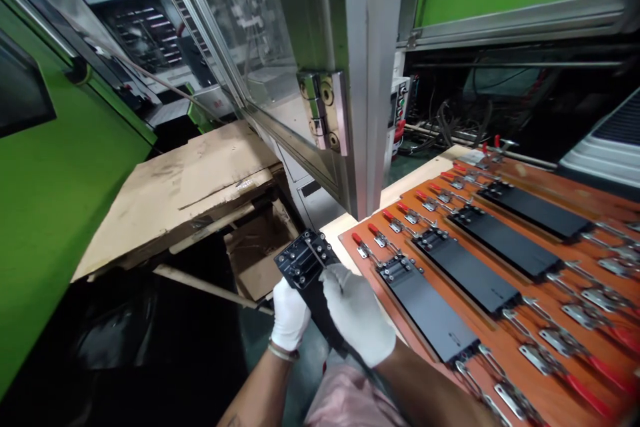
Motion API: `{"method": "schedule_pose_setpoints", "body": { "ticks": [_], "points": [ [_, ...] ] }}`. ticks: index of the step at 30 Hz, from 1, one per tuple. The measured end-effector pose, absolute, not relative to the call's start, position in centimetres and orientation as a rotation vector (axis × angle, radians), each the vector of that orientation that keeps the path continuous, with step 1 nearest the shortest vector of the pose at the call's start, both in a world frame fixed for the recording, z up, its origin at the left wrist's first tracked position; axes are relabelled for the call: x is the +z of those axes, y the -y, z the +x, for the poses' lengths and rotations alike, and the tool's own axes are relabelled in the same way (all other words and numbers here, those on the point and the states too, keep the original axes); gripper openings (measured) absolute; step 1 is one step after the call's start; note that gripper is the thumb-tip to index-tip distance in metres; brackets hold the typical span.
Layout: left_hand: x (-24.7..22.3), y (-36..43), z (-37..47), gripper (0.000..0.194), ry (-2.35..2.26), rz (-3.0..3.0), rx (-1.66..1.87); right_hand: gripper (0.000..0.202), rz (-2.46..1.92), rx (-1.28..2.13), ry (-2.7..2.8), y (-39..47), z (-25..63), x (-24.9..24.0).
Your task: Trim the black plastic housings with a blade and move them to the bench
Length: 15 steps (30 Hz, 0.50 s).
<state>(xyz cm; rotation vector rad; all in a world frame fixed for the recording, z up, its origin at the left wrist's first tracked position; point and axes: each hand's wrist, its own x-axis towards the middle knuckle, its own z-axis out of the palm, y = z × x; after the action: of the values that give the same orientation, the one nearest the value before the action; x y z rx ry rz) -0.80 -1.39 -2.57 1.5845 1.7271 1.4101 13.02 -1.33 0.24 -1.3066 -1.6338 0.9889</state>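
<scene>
My left hand (290, 317), in a white glove, grips a long dark panel (320, 310) from below and the left. At the panel's upper end sits a black bracket (303, 259) studded with several silver screws. My right hand (355, 313), also gloved in white, is closed at the panel's right side, just below the bracket. From its fingertips a thin rod (316, 255) runs across the bracket; its exact kind cannot be made out. To the right, similar grey panels (430, 310) with bracketed ends lie held on an orange board (400, 310).
Red-handled toggle clamps (575, 380) line both ends of the panels. A metal-framed glass door with a hinge (323, 110) stands ahead. Flattened cardboard (200, 167) lies on the left above an open box (260, 253). Green machine housings (60, 167) flank the space.
</scene>
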Motion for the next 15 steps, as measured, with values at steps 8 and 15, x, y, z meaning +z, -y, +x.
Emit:
{"method": "schedule_pose_setpoints", "body": {
  "ticks": [8, 15],
  "points": [
    [-3.3, 1.5, -1.3, 0.014, -1.751, 1.542, 1.444, 0.033, -1.304, 0.968, 1.639, 1.6, 12.4, 0.0],
    [-2.2, 1.6, -0.6, 0.021, -1.656, 1.490, 1.494, 0.034, -1.297, 0.946, 1.712, 2.1, 11.9, 0.3]
  ]
}}
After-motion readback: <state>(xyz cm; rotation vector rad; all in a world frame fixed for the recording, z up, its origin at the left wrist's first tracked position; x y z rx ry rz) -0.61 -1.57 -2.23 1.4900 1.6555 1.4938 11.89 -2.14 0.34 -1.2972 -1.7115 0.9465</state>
